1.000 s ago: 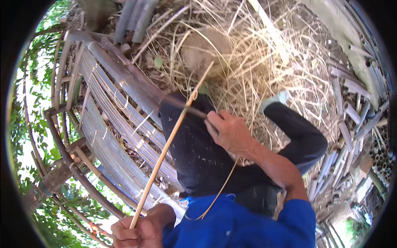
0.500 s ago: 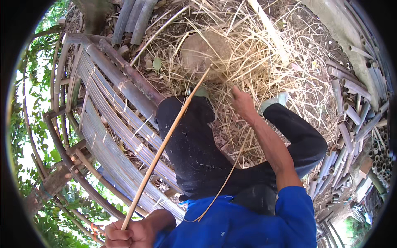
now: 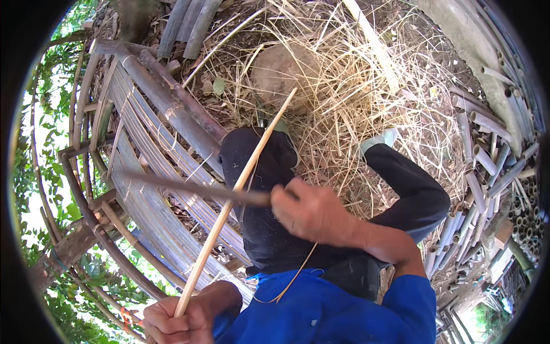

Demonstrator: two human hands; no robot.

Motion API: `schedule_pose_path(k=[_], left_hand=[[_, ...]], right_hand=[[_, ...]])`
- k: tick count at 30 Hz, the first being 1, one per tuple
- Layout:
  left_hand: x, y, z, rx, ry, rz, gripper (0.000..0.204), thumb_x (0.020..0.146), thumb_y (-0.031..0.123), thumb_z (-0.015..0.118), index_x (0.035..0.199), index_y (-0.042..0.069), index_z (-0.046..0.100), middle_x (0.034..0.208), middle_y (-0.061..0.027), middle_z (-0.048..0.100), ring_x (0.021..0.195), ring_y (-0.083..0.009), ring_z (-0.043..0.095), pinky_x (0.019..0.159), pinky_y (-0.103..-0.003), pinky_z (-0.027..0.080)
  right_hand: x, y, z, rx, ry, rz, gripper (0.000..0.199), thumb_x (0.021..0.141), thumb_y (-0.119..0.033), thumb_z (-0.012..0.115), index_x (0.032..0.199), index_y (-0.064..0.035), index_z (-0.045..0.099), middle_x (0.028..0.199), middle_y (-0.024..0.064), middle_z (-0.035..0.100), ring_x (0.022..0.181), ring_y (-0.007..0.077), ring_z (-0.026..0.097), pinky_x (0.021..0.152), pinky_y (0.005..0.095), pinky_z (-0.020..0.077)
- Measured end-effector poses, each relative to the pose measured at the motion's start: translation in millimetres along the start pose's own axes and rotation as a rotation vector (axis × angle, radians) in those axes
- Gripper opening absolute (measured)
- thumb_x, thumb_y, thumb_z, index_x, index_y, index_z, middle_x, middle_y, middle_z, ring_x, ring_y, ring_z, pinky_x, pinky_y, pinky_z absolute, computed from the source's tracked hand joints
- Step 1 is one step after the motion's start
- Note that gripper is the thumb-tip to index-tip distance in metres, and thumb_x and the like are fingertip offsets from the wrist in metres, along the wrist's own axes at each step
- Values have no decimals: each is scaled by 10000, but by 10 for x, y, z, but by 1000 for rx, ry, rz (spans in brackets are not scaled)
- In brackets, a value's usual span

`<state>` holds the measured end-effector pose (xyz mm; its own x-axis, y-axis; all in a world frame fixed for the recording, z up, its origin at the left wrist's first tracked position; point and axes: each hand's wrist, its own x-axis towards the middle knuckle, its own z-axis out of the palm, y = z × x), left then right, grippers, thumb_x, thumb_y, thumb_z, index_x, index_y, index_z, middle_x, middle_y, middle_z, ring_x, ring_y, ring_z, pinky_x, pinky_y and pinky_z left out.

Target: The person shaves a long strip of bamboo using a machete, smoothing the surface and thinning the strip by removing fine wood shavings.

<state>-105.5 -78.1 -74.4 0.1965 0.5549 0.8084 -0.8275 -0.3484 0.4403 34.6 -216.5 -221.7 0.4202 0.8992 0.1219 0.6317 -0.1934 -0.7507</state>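
My left hand [image 3: 179, 320] is closed round the lower end of a long, pale bamboo strip [image 3: 211, 243], which slants up and away over my left knee. In my right hand [image 3: 312, 211] is the handle of a long-bladed knife [image 3: 192, 186]. The blade points left and crosses the strip at about its middle; motion blurs it a little, and whether it touches the strip I cannot tell. A thin curled shaving [image 3: 298, 275] lies across my blue shirt and dark trousers.
Loose shavings [image 3: 355, 97] cover the ground round a flat stump or stone [image 3: 283, 74]. On the left stands a bamboo bench [image 3: 149, 189] with a slatted top. Cut bamboo tubes [image 3: 487, 160] are piled at the right, and several dark poles [image 3: 186, 28] lie at the far left.
My right hand has come back toward me and left from over the shavings, bringing the knife blade across the bamboo strip. The strip has turned slightly in my left hand, which stays nearly in place.
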Motion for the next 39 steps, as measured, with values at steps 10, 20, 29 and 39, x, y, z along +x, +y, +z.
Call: schedule_pose_path(k=[10,20,29,39], left_hand=[[0,42,-89,-41,-51,-30,315,1010,350,457,776,146,402,610,61,272,461,-58,266,456,-231,227],[14,-74,-65,-12,-15,61,471,1098,498,372,763,167,357,595,77,271,420,-37,242,401,-221,178],[49,37,-103,-96,230,203,466,1093,505,373,764,176,359,585,85,245,428,-46,219,405,-231,165],[27,72,-29,167,324,55,513,1047,605,395,855,137,481,660,51,356,500,-89,341,465,-267,279]], right_hand=[[63,255,110,-83,-1,15,116,937,-154,637,935,-78,550,710,126,556,530,294,633,425,410,518],[67,930,299,-72,-55,211,149,950,-164,627,1040,-104,525,733,182,573,621,392,662,492,475,522],[203,1889,841,-58,122,169,163,960,-161,645,994,-72,513,776,154,608,626,352,637,564,449,517],[-185,2126,648,-12,-165,646,181,998,-191,568,1045,-58,455,663,187,596,604,376,624,612,506,523]])
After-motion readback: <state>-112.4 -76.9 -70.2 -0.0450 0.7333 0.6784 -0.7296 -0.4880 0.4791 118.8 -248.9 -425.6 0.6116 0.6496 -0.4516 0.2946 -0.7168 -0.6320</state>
